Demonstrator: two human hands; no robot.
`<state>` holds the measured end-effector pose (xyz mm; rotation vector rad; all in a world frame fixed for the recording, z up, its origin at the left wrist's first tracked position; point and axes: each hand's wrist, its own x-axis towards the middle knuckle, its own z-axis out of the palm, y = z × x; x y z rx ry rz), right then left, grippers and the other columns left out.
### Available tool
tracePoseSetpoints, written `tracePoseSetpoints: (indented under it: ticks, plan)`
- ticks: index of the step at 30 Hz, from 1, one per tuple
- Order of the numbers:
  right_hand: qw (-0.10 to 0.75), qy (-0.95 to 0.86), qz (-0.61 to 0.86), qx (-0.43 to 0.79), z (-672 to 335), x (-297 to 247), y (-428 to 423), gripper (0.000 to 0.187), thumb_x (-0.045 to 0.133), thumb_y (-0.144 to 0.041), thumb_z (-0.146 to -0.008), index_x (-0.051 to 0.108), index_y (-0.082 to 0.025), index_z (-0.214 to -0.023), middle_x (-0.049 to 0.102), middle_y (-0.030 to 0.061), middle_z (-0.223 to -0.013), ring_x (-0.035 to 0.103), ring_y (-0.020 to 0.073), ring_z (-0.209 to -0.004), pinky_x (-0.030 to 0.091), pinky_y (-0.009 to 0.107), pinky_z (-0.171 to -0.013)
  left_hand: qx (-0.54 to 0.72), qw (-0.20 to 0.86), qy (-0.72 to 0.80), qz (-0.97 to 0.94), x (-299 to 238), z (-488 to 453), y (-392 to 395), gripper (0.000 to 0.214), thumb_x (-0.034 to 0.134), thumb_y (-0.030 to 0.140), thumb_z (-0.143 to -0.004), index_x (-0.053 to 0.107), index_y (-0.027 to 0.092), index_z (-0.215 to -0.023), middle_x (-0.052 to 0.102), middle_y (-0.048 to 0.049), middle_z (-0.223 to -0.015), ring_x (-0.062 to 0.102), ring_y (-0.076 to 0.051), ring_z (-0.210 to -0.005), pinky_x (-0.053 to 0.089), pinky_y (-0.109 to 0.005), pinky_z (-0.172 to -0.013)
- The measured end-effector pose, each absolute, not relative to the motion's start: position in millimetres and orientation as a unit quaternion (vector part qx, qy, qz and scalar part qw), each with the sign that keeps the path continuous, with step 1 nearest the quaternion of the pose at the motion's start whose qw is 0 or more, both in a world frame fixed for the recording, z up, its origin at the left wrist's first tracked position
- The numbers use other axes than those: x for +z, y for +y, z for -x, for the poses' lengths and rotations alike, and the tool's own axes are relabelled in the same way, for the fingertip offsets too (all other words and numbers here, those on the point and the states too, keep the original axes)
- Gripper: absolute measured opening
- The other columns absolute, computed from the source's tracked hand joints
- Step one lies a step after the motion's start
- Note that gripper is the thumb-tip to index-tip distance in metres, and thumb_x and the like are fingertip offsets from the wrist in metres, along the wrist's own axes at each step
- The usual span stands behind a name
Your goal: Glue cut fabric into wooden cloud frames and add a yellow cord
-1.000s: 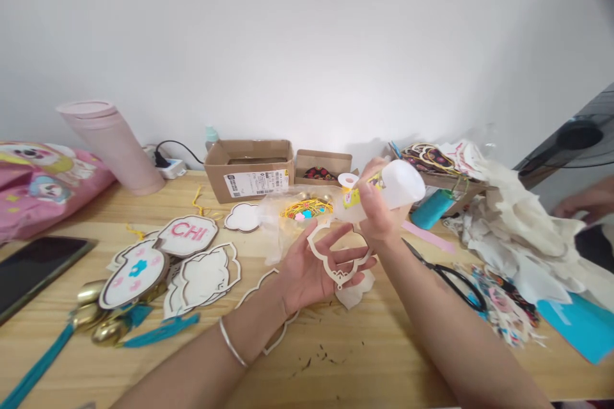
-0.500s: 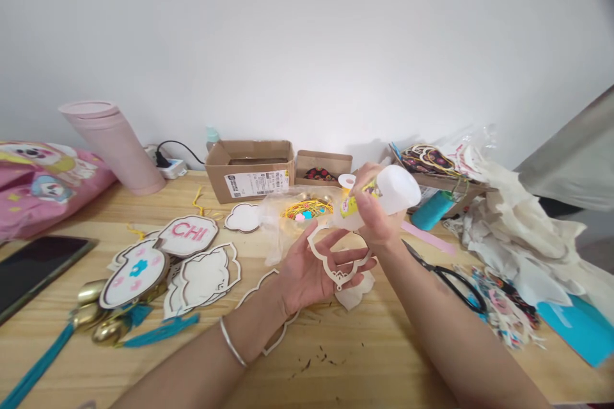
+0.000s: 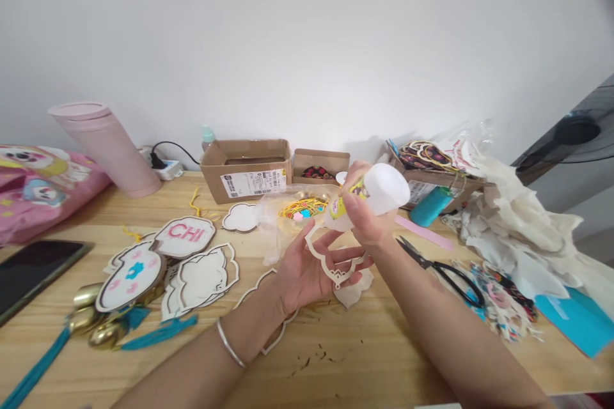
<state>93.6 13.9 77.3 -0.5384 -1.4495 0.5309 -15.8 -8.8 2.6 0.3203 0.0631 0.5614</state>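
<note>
My left hand (image 3: 304, 268), palm up, supports a thin pale wooden frame (image 3: 336, 277) with a scalloped edge and a cut-out pattern at its near tip. Its thumb presses the frame's left side and the fingers spread underneath. My right hand (image 3: 367, 214) is wrapped round a white glue bottle (image 3: 389, 188) with a yellow label. The bottle is tipped over, base up to the right, its lower end above the frame's far edge. The nozzle is hidden, so I cannot tell whether it touches. Beneath the hands lie a cream fabric piece (image 3: 354, 291) and another wooden frame (image 3: 275, 345).
Left are embroidered plaques (image 3: 185, 234), gold bells (image 3: 108, 332) with teal tassels, a phone (image 3: 38, 271) and a pink tumbler (image 3: 108, 150). Cardboard boxes (image 3: 220, 182) stand along the wall. Right are black scissors (image 3: 446, 271), teal thread (image 3: 432, 206), thread scraps (image 3: 503, 300) and crumpled cloth (image 3: 518, 223).
The glue bottle in my right hand has shifted slightly left along the frame's far edge. My left hand keeps the frame almost still, and the whole view has turned a little.
</note>
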Motion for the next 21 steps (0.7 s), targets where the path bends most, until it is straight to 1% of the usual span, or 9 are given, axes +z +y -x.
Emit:
tracePoseSetpoints:
  ticks: [3,6,9,12,15,18,21]
  plan:
    - [0.7,-0.624,0.262,0.229,-96.1,74.2,15.9,0.023,0.065,-0.037,-0.063,0.049,-0.02,-0.065,0.049,-0.0029,-0.054,0.046,0.0114,-0.045,0.042,0.027,-0.04,0.276,0.947,0.034,-0.158,2.7,16.0,-8.9,0.066,0.033,0.057,-0.082,0.031,0.017,-0.134,0.054,-0.023,-0.116,0.054,-0.033,-0.106,0.039,-0.037,-0.081]
    - [0.737,-0.583,0.281,0.195,-104.2,76.4,24.6,0.024,0.066,-0.037,-0.062,0.051,-0.019,-0.059,0.049,-0.0016,-0.055,0.047,0.0118,-0.047,0.043,0.028,-0.043,0.275,0.949,0.024,-0.153,2.6,17.4,-8.7,0.062,0.034,0.058,-0.081,0.04,0.016,-0.127,0.052,-0.0239,-0.119,0.053,-0.034,-0.109,0.039,-0.037,-0.082]
    - [0.804,-0.497,0.274,0.179,-115.1,83.6,36.8,0.025,0.06,-0.04,-0.069,0.049,-0.02,-0.06,0.047,-0.002,-0.056,0.046,0.0114,-0.048,0.043,0.028,-0.046,0.277,0.948,0.004,-0.157,2.6,20.0,-8.8,0.058,0.035,0.057,-0.081,0.043,0.018,-0.123,0.049,-0.024,-0.123,0.05,-0.034,-0.112,0.039,-0.037,-0.083]
    - [0.839,-0.418,0.261,0.231,-125.7,93.1,43.3,0.03,0.052,-0.048,-0.074,0.047,-0.021,-0.062,0.045,-0.0023,-0.059,0.047,0.0109,-0.048,0.043,0.027,-0.046,0.283,0.944,-0.017,-0.168,3.0,23.1,-9.1,0.059,0.034,0.058,-0.082,0.04,0.02,-0.127,0.048,-0.0221,-0.126,0.047,-0.032,-0.116,0.04,-0.036,-0.083]
    - [0.837,-0.422,0.252,0.241,-132.0,101.6,37.4,0.03,0.053,-0.048,-0.072,0.05,-0.02,-0.062,0.047,-0.002,-0.061,0.048,0.0106,-0.05,0.041,0.026,-0.046,0.297,0.938,-0.036,-0.177,3.9,25.9,-8.6,0.061,0.034,0.059,-0.081,0.036,0.021,-0.129,0.047,-0.0199,-0.128,0.045,-0.03,-0.119,0.039,-0.036,-0.085]
    - [0.811,-0.506,0.226,0.187,-131.5,105.5,25.1,0.026,0.061,-0.042,-0.068,0.053,-0.019,-0.058,0.048,-0.0023,-0.057,0.046,0.0105,-0.048,0.036,0.025,-0.043,0.311,0.931,-0.041,-0.185,5.2,27.5,-7.4,0.06,0.035,0.057,-0.082,0.034,0.022,-0.13,0.047,-0.0189,-0.129,0.043,-0.03,-0.121,0.037,-0.037,-0.089]
    - [0.787,-0.562,0.206,0.149,-125.6,103.0,17.3,0.025,0.066,-0.04,-0.066,0.055,-0.019,-0.057,0.048,-0.0024,-0.054,0.043,0.0105,-0.046,0.035,0.026,-0.042,0.326,0.926,-0.031,-0.188,6.3,27.8,-6.8,0.06,0.036,0.057,-0.081,0.033,0.021,-0.13,0.047,-0.0186,-0.128,0.043,-0.031,-0.121,0.037,-0.039,-0.091]
